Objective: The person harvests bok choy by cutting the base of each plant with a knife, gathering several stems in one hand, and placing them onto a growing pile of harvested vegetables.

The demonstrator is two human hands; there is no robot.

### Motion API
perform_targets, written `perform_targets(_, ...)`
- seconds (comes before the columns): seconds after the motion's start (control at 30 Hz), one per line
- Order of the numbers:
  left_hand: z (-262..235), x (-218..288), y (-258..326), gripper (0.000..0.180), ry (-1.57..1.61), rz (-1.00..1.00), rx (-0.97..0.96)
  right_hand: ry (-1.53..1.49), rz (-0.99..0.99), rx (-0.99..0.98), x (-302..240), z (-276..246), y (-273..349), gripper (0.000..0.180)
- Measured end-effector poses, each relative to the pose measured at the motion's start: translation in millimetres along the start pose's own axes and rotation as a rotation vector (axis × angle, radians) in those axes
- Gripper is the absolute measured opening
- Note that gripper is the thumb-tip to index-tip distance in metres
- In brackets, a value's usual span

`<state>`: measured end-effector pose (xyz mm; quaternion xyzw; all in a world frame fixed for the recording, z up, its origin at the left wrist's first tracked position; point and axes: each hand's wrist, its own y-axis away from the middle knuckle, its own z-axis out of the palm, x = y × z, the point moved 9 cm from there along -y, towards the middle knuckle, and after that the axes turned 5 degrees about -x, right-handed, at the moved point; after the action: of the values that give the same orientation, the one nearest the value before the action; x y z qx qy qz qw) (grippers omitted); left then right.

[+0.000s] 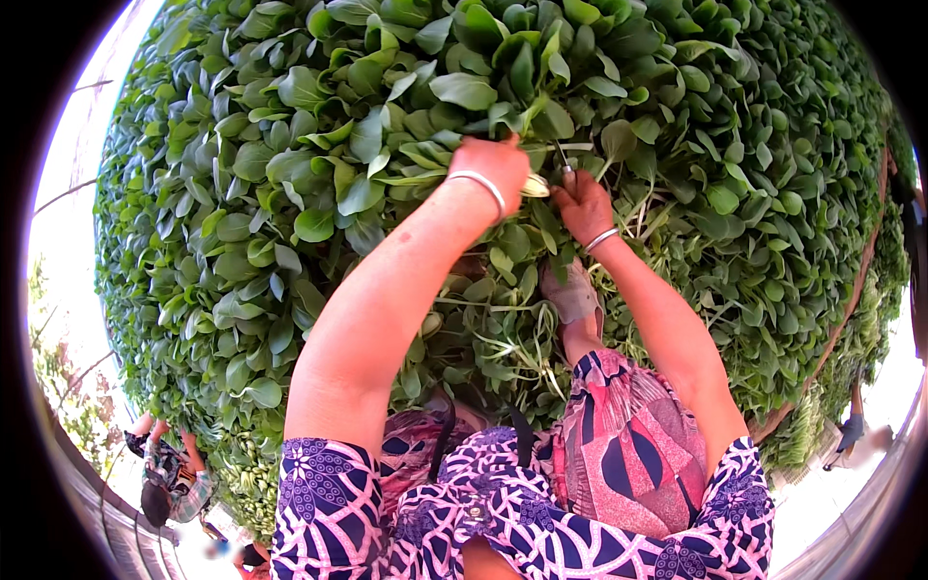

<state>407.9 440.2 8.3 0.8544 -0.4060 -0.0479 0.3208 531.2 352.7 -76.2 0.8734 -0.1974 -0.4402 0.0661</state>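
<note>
The view holds 1 wide bed of leafy greens (290, 174) with plants too many to count, 2 hands, left hand (495, 162) and right hand (583, 205), 2 bangles, 1 shoe (570, 293) and 1 crouching person (169, 474) nearby.

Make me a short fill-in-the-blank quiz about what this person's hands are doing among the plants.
1. Both hands reach into a dense bed of leafy ____ plants.
2. The left hand wears a pale ____ at the wrist.
3. The right hand lies to the ____ of the left hand.
4. The person's sleeves bear a purple and ____ pattern.

Missing words: green; bracelet; right; white
</note>
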Motion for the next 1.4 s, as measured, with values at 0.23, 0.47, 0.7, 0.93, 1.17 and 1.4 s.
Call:
perform_targets(0.23, 18, -18, 8, 0.033, 0.058, -0.025, 0.187, -0.251, 0.317, -0.187, 30, 2, -11, 0.048)
perform_targets(0.47, 21, -23, 13, 0.032, 0.093, -0.04, 0.223, -0.325, 0.456, -0.306, 43, 11, -11, 0.051)
perform_targets(0.7, 28, -30, 14, 0.043, 0.132, -0.083, 0.192, -0.308, 0.435, -0.293, 39, 14, -15, 0.053)
perform_targets(0.93, 31, -32, 18, 0.043, 0.149, -0.056, 0.242, -0.111, 0.39, -0.319, 35, 20, -23, 0.052)
perform_targets(1.17, 25, -18, 53, 0.051, 0.163, 0.086, 0.458, -0.167, 0.033, 0.001, 40, -2, -9, 0.042)
perform_targets(1.4, 24, -1, 87, 0.055, 0.155, 0.114, 0.574, -0.756, 0.306, -0.108, -4, 3, -26, 0.031)
